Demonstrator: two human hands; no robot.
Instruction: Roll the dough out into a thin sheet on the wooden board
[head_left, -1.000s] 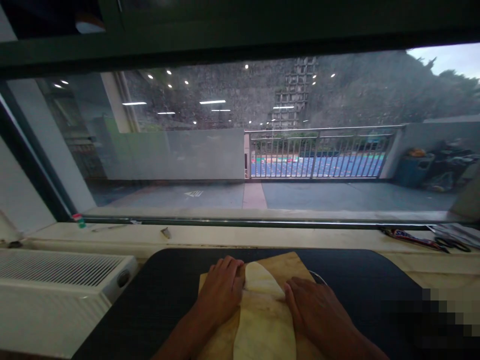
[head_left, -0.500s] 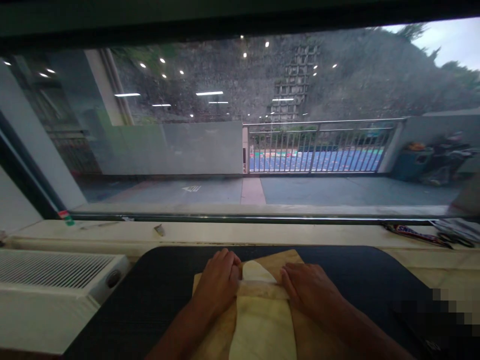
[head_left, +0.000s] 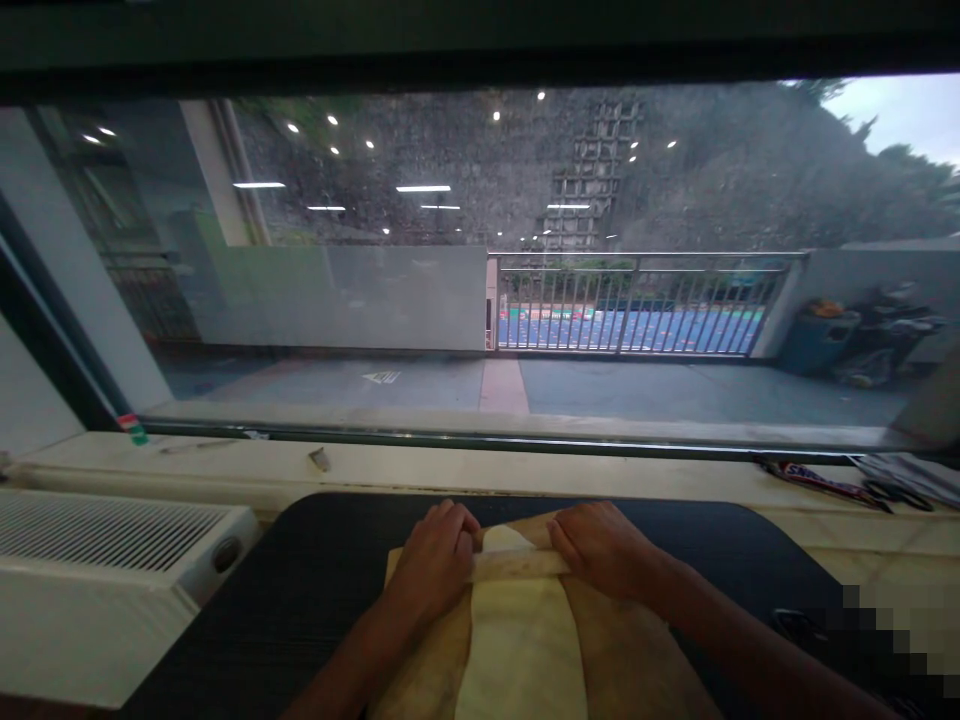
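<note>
From the head camera, your left hand (head_left: 435, 555) and right hand (head_left: 600, 545) both curl their fingers over the rolled far edge of the pale dough sheet (head_left: 521, 640), which lies on the wooden board (head_left: 637, 660); how tightly they grip is hard to tell.

The scene is dim, lit mostly by grey daylight through the window (head_left: 480, 270). Ceiling lamps reflect as bright dots on the glass. The edges are bent, and the lower right corner is pixelated.
</note>
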